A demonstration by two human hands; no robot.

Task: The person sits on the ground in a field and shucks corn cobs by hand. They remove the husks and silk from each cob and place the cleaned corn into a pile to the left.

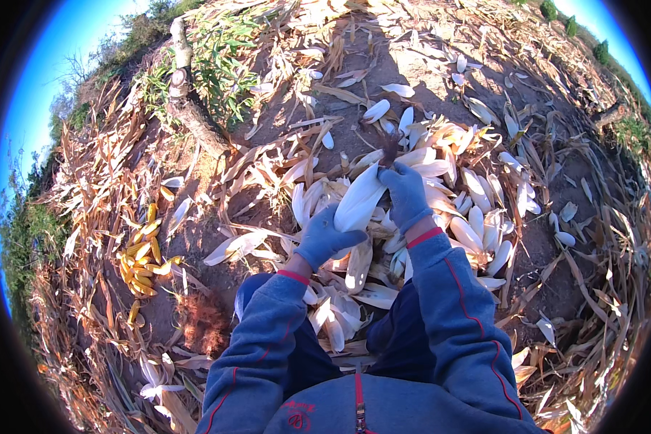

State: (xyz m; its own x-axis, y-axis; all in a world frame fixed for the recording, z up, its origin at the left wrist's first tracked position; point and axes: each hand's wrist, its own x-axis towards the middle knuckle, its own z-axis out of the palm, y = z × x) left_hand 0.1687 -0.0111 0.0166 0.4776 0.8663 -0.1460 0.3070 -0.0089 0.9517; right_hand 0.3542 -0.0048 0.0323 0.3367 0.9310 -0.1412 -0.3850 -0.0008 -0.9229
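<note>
Both of my hands wear grey-blue gloves and hold one corn ear in its pale husk [359, 199] in front of me. My left hand [328, 234] grips the lower end, thumb across it. At the upper tip, next to the dark corn silk [391, 147], my right hand [404, 191] pinches the husk. A heap of corn ears in husks [474, 217] lies beneath and to the right of my hands. Loose husks [336, 314] are between my legs. On the ground to the left is a pile of bare yellow corn ears [141, 260].
A cut tree stump [195, 122] with a leafy green plant [222, 65] beside it stands at the upper left. Dry corn stalks and leaves [586, 271] litter the soil on all sides. A clump of reddish-brown corn silk [203, 323] lies left of my knee.
</note>
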